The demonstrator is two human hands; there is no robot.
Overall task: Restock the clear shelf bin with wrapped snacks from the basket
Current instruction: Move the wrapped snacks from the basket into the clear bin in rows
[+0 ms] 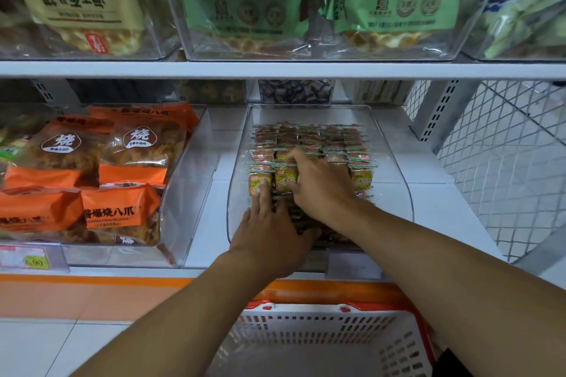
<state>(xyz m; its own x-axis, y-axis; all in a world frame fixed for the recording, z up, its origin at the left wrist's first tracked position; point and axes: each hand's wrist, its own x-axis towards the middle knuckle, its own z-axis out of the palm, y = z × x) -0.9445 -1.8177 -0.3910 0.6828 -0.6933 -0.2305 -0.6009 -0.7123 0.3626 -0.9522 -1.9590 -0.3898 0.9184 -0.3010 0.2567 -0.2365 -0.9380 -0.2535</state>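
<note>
A clear shelf bin (395, 180) on the lower shelf holds several rows of small wrapped snacks (337, 144) with green-edged wrappers. Both of my hands are inside it. My left hand (272, 229) lies flat over the front snacks, its fingers straight and one fingertip touching a yellow-labelled snack (256, 182). My right hand (318, 187) reaches further in, palm down, fingertips pressing on the snacks of the middle rows. The white basket (398, 343) with a red rim stands below the shelf; what shows of its inside holds no snacks.
Left of the bin, another clear bin (183, 193) holds orange snack bags. The upper shelf (275, 69) carries bins of green and beige bags and a price tag. A white wire mesh panel (505, 162) closes the right side.
</note>
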